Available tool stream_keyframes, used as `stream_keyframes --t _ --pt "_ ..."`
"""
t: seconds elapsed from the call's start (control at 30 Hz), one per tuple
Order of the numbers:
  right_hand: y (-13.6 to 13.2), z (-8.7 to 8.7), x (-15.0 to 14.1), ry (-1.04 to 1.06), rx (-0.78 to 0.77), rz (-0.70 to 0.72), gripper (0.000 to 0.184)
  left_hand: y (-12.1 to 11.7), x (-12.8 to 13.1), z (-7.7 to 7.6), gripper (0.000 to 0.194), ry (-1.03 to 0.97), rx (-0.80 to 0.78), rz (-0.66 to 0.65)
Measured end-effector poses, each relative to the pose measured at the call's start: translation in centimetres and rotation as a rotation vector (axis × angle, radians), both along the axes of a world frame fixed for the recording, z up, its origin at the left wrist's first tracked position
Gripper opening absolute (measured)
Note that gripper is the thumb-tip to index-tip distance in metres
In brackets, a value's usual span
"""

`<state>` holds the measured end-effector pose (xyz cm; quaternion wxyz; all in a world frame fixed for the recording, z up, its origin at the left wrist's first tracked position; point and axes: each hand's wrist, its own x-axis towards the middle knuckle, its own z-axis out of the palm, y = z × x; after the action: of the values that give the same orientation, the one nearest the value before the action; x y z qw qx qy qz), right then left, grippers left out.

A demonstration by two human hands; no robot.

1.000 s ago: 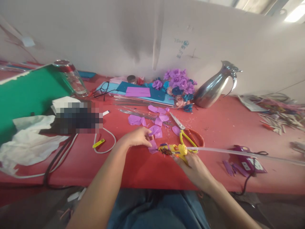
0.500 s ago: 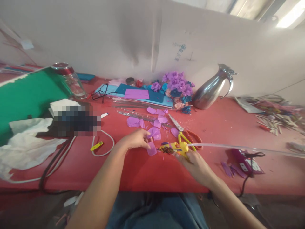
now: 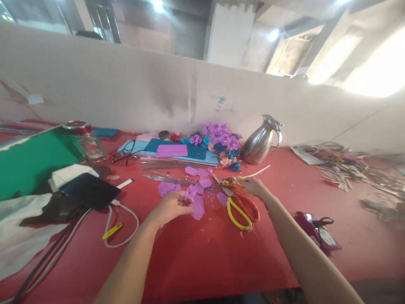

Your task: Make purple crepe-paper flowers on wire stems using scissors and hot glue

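My left hand [image 3: 172, 209] pinches a purple paper flower [image 3: 190, 192] between thumb and fingers. Below it a purple paper petal [image 3: 198, 210] shows at the fingertips; whether it is joined to the flower I cannot tell. To the right, my right hand [image 3: 255, 186] is closed on a yellow glue gun [image 3: 232, 181], whose nozzle end looks dark and stained. A pale glue stick [image 3: 260, 171] juts out behind the gun. Scissors [image 3: 240, 211] with one yellow and one red handle lie just under the gun. Several loose purple petals [image 3: 169, 188] are scattered past my left hand.
Purple and blue paper flowers [image 3: 221, 137] are heaped at the back, beside a metal jug [image 3: 259, 139]. Eyeglasses [image 3: 128, 153] and paper sheets [image 3: 172, 150] lie left of them. A phone [image 3: 91, 191] with a white cable [image 3: 137, 221] is on the left, a purple box [image 3: 316, 232] on the right.
My right hand has carried the glue gun away from the petals, farther back over the scissors. My left hand has raised and turned the purple paper. The head view has tilted up.
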<state>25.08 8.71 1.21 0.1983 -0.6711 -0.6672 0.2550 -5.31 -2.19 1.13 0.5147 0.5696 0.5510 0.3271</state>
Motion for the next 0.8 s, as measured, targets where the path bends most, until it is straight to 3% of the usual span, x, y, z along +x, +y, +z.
stream_keyframes --t 0.13,0.23,0.27,0.33,0.43,0.6,0.7,0.8 --pt "-1.5 0.5 -1.8 -0.043 0.201 -0.01 0.031 0.0 0.3 0.8 0.032 0.034 0.058 0.039" --pt "-4.2 1.8 -4.8 0.016 0.277 0.092 0.017 0.1 0.6 1.5 0.037 0.033 0.076 0.006" --pt "-5.1 2.4 -5.9 0.062 0.266 0.188 0.017 0.2 0.7 1.7 0.038 0.037 0.079 -0.011" --pt "-6.7 3.3 -8.0 0.238 0.119 0.525 0.022 0.4 1.0 2.3 0.039 0.05 0.086 -0.066" --pt "-7.8 3.8 -9.8 0.296 -0.026 0.715 0.018 0.8 1.2 3.1 0.035 0.039 0.091 -0.162" --pt "-7.0 2.5 -10.1 0.454 -0.053 0.672 0.013 1.4 1.6 3.6 0.04 -0.019 0.077 -0.148" --pt "-6.6 2.0 -9.9 0.658 -0.024 0.502 0.011 1.6 2.1 3.9 0.048 -0.12 0.064 -0.032" --pt "-6.6 2.2 -9.8 0.947 -0.022 0.318 0.018 1.6 2.6 3.6 0.039 -0.292 0.076 0.054"
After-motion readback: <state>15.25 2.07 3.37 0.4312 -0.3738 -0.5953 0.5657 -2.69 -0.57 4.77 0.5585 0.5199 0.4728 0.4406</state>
